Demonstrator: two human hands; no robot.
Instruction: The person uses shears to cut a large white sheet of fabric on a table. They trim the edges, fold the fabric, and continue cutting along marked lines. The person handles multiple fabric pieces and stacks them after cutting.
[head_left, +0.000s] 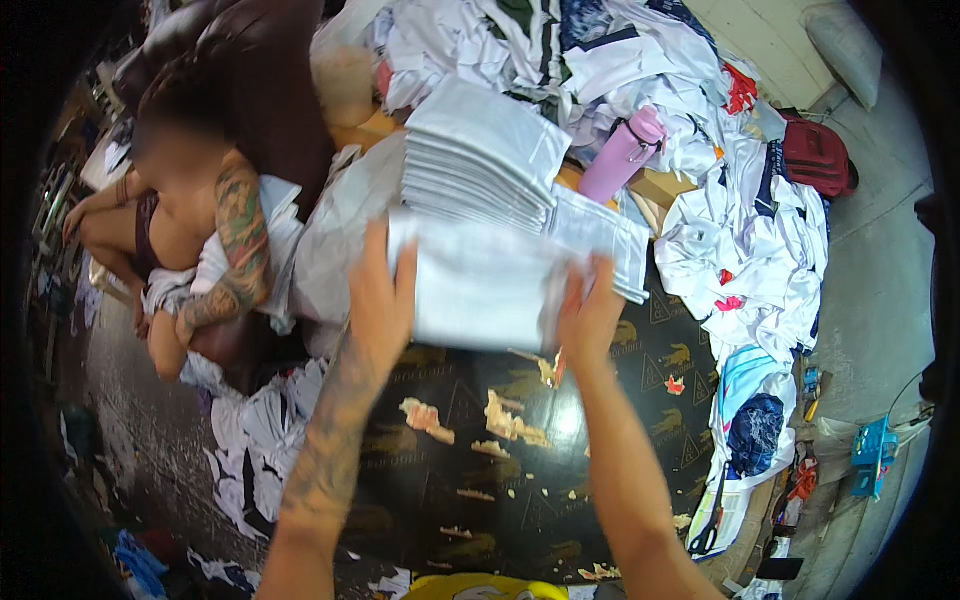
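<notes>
A white folded cloth is held level over the dark table, its edges smeared by motion. My left hand grips its left edge, with the thumb on top. At the opposite edge my right hand is closed on the same cloth, its fingers partly blurred. Just beyond stands a tall stack of folded white cloths. Against its right side lies a lower pile of folded white cloths. The cloth's underside is hidden.
A pink bottle leans behind the piles. Loose white fabric heaps along the right and far sides. Scissors lie at the table's right edge. Another person sits at the left. A red bag rests at far right.
</notes>
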